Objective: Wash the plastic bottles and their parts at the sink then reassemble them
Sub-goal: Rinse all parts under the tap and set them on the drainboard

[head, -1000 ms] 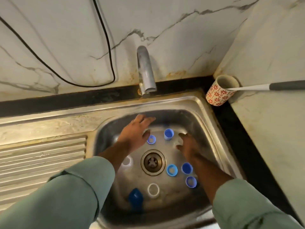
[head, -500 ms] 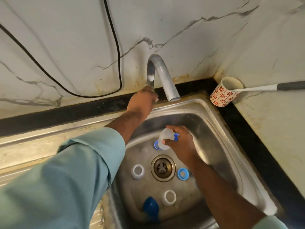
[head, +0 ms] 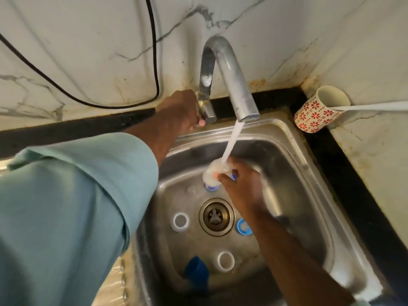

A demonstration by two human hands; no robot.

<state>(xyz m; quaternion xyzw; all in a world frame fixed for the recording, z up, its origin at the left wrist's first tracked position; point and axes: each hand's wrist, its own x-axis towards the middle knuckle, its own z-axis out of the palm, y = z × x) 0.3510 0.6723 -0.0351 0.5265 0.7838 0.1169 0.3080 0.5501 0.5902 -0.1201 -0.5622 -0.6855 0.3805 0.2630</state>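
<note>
Water runs from the steel tap (head: 234,69) into a small clear plastic bottle (head: 213,172), which my right hand (head: 240,188) holds under the stream above the sink (head: 298,164). My left hand (head: 182,111) grips the tap's handle at its base. On the sink floor lie a blue ring cap (head: 244,227) right of the drain (head: 216,216), two white rings (head: 181,221) (head: 225,261), a dark blue part (head: 196,272) and a blue cap (head: 211,188) half hidden under the bottle.
A red-flowered cup (head: 318,113) with a long-handled utensil stands at the counter's back right corner. A black cable (head: 152,62) hangs on the marble wall. The ribbed draining board (head: 117,281) lies left of the basin, mostly behind my sleeve.
Both hands left the sink floor. My right hand picked up the clear bottle, my left hand went to the tap handle, and water now flows onto the bottle.
</note>
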